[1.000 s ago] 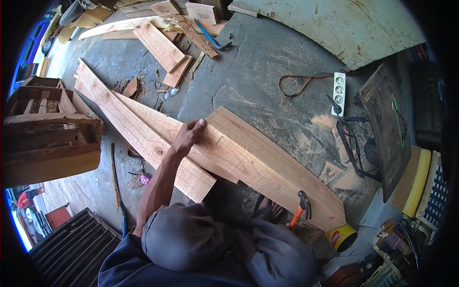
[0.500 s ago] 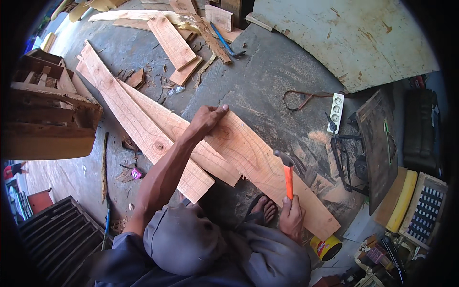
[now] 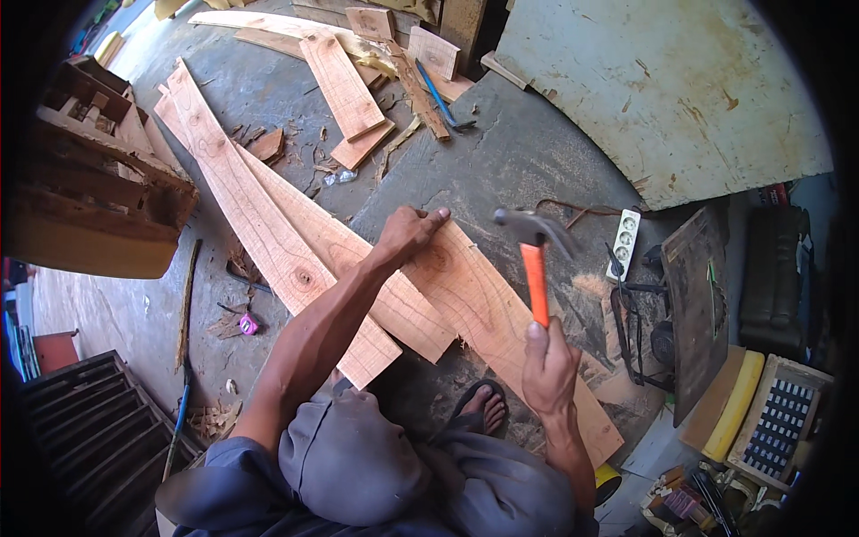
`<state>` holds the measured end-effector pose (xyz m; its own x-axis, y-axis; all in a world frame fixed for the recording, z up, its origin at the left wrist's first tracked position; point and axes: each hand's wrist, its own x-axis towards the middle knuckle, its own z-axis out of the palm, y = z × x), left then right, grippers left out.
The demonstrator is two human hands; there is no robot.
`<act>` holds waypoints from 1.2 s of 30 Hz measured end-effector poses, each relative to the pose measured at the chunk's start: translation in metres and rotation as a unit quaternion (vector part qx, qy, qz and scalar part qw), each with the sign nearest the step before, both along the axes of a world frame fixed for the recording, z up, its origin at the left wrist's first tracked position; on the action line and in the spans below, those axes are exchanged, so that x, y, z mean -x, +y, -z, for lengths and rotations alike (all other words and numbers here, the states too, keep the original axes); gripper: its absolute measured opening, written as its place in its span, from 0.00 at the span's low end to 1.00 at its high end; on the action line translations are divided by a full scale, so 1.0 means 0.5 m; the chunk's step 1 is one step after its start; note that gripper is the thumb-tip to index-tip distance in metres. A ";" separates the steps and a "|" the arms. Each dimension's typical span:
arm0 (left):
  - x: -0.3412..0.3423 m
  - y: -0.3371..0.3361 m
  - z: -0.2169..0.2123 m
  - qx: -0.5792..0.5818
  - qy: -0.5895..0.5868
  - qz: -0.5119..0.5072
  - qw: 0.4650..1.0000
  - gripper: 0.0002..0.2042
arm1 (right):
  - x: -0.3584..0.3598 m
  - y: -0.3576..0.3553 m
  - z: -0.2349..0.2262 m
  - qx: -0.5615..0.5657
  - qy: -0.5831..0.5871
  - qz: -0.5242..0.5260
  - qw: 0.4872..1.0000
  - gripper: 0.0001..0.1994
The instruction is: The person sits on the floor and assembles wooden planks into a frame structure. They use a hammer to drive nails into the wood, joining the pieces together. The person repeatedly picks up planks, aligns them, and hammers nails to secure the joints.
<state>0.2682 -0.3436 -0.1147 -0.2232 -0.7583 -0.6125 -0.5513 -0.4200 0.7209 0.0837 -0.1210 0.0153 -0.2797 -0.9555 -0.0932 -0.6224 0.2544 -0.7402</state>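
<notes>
My right hand [image 3: 548, 367] is wrapped round the orange handle of a claw hammer [image 3: 534, 268]. The hammer's dark metal head is up, above the right edge of a knotty, light brown wooden board [image 3: 488, 309]. My left hand [image 3: 410, 237] grips that board at its far end, with a fingertip at the corner; its other fingers are partly hidden. Two more long boards lie to the left, the upper one [image 3: 259, 224] overlapping the other [image 3: 358, 259]. My left forearm crosses over both of them.
A pink tape measure [image 3: 248, 324] lies on the floor at left. Farther off are short wood offcuts [image 3: 342, 85] and a blue bar [image 3: 434, 89]. To the right sit a white power strip [image 3: 626, 242], a table saw [image 3: 698, 313] and a tray of small metal pieces [image 3: 778, 425].
My right hand has lifted the hammer up and away from the board. My left hand keeps its grip on the board's far end. The whole view has shifted slightly.
</notes>
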 end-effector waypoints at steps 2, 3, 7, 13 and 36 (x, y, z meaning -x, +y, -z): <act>-0.021 0.008 0.013 -0.022 0.000 -0.001 1.000 0.31 | -0.016 0.022 -0.026 0.135 -0.107 0.016 0.985 0.19; -0.008 0.009 0.015 -0.015 -0.007 0.003 1.000 0.31 | -0.012 0.029 0.011 0.150 -0.081 0.006 0.985 0.18; 0.016 0.011 0.020 0.020 0.000 0.013 1.000 0.32 | -0.014 0.031 0.102 -0.090 0.166 0.006 0.982 0.14; 0.017 0.008 0.008 0.007 0.010 0.013 1.000 0.32 | 0.005 0.043 0.123 0.118 0.050 0.004 0.992 0.14; -0.002 0.024 0.048 0.017 -0.004 0.030 0.999 0.32 | 0.007 0.027 0.154 -0.104 0.186 -0.021 0.977 0.14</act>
